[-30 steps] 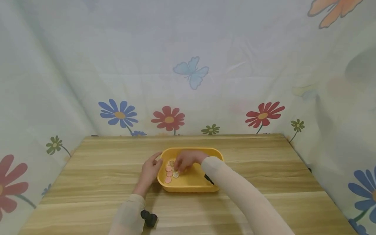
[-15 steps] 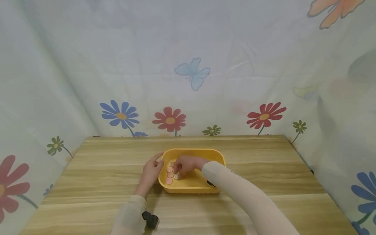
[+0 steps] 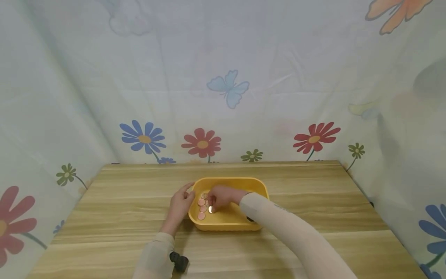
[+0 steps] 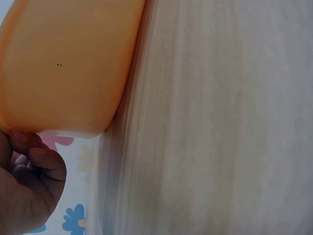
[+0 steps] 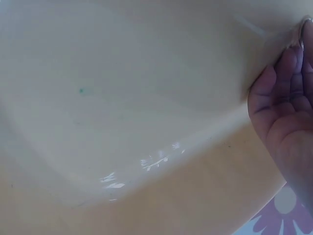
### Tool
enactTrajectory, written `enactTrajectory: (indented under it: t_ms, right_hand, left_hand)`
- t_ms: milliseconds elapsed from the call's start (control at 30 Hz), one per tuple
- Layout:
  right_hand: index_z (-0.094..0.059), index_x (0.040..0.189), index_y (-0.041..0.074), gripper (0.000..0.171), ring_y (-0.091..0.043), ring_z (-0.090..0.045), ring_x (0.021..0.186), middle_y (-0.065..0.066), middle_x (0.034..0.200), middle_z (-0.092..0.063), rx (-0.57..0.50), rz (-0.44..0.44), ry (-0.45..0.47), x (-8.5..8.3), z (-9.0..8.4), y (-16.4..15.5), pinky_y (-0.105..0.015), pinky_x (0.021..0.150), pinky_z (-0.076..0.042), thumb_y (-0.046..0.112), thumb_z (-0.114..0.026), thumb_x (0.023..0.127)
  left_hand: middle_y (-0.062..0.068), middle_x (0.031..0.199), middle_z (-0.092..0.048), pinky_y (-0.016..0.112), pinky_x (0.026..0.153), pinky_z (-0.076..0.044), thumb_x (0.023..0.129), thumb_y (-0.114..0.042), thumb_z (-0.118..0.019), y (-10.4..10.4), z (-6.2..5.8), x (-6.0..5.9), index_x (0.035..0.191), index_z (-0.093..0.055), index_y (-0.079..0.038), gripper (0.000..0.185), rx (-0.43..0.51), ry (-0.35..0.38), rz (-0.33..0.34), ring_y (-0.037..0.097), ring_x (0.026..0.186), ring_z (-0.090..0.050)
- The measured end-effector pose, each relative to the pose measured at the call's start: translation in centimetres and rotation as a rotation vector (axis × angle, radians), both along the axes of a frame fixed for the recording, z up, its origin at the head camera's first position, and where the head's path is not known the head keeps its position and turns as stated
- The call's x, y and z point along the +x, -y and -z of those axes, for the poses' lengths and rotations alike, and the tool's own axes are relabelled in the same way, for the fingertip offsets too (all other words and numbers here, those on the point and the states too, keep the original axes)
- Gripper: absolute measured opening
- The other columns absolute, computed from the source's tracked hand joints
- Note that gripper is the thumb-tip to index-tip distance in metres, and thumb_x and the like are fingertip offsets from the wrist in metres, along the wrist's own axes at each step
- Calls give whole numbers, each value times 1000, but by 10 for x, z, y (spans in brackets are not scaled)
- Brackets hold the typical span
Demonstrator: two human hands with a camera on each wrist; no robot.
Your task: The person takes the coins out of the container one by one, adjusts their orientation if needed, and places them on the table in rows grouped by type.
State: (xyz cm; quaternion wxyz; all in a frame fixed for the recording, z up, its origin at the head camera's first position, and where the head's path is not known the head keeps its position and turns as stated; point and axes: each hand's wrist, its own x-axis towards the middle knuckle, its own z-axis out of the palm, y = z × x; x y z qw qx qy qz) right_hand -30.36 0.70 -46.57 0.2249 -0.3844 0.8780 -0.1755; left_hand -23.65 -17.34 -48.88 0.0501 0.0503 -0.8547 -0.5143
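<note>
A flower-printed backdrop (image 3: 167,77) was hung behind a wood-grained bench (image 3: 313,193), on which a yellow tray (image 3: 228,227) was set. The tray's left end was held at the rim by the left hand (image 3: 180,203), its fingers curled. The right hand (image 3: 221,197) was placed inside the tray, toward the left. Pinkish coins (image 3: 203,209) and a golden coin (image 3: 204,195) were clustered at the tray's left end; beside them, a silvery coin (image 3: 211,209), partly covered, was pinched by the right hand's fingertips.
</note>
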Motion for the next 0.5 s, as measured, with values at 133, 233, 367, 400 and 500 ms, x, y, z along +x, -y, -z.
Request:
enactTrajectory:
  t_ms: [133, 233, 367, 400, 500]
  right_hand:
    - [-73, 87, 2, 7, -5, -48, 69, 6, 76, -60, 1, -7, 1, -4, -3, 0, -14, 65, -39, 8, -77, 88]
    - [-74, 87, 0, 7, -4, -47, 67, 6, 74, -58, 2, -14, 10, -5, -4, -1, -13, 62, -38, 7, -75, 90]
    - [-75, 88, -1, 8, -3, -46, 66, 6, 73, -60, 7, -24, 19, -6, -6, -2, -12, 61, -37, 6, -73, 91]
    - [-75, 88, -1, 9, -2, -46, 66, 6, 73, -59, 12, -23, 21, -6, -6, -2, -12, 61, -37, 7, -72, 92]
    - [-75, 88, 0, 9, -1, -46, 65, 7, 72, -57, 23, -30, 11, -7, -7, -1, -11, 60, -37, 6, -70, 92]
  left_hand:
    - [0, 68, -50, 21, 51, -39, 101, -13, -57, 1, -1, 0, 145, -56, -4, 45, 0, 3, -2, 11, 58, -44]
    - [8, 72, -60, 22, 52, -43, 101, -13, -57, 1, 0, 0, 145, -55, -5, 45, 12, 5, 3, 11, 59, -49]
    - [22, 89, -71, 25, 56, -52, 102, -13, -56, 0, 3, 0, 147, -53, -4, 47, 54, 14, 12, 15, 65, -60]
    - [24, 91, -72, 26, 57, -53, 102, -13, -56, 0, 3, 0, 148, -52, -4, 47, 64, 14, 13, 16, 65, -62]
    - [25, 93, -72, 26, 55, -52, 102, -13, -56, 0, 4, 1, 148, -52, -3, 47, 85, 19, 11, 16, 64, -62]
